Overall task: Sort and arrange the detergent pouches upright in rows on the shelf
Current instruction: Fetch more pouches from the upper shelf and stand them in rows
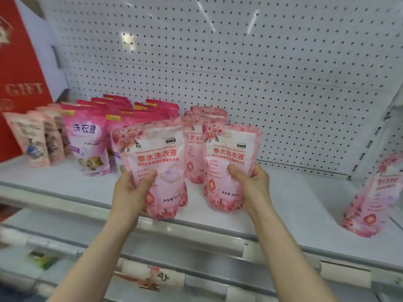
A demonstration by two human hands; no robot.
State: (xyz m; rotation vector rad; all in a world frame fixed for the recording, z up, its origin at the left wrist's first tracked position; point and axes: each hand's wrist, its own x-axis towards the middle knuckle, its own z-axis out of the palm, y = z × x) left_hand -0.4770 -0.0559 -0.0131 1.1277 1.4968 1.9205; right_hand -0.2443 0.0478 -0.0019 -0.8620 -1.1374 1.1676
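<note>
pale pink plastic pouches with rose-flower print and red lettering (152, 162) — deeper magenta pouches with purple lettering (87, 136) — white dotted metal pegboard (261, 73), red cardboard box with gold letters (19, 73).

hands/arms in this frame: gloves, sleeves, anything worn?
Nothing worn that shows. The left hand and right hand are bare, with no gloves. No ring, watch, bracelet or marking is visible on either. The left forearm and right forearm are uncovered all the way to the bottom edge of the frame, so no sleeve shows.
</note>
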